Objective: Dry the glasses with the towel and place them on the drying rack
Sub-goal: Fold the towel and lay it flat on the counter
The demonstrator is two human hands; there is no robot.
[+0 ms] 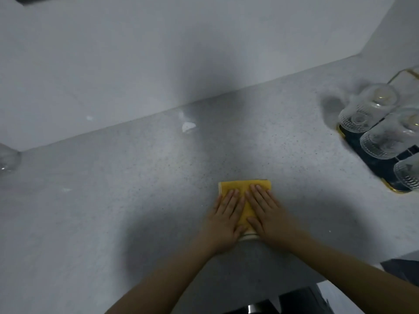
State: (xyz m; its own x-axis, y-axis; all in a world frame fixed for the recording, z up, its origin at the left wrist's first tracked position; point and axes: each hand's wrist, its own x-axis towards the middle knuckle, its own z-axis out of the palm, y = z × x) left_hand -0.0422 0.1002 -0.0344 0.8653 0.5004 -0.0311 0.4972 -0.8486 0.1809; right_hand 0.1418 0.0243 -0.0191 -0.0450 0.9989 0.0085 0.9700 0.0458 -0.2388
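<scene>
Fingers (233, 197) of both hands lie straight and flat on the soft folded yellow cloth towel (243, 189), which should lift easily when pinched at its far edge.

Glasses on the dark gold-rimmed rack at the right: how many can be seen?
3: far glass, middle glass, near glass cut by the frame edge. More may be out of view.

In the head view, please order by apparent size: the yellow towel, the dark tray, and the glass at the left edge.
1. dark tray, though the frame cuts it off
2. yellow towel, partly covered by the left hand and right hand
3. glass at the left edge, cut off, so its rank is unsure
</scene>
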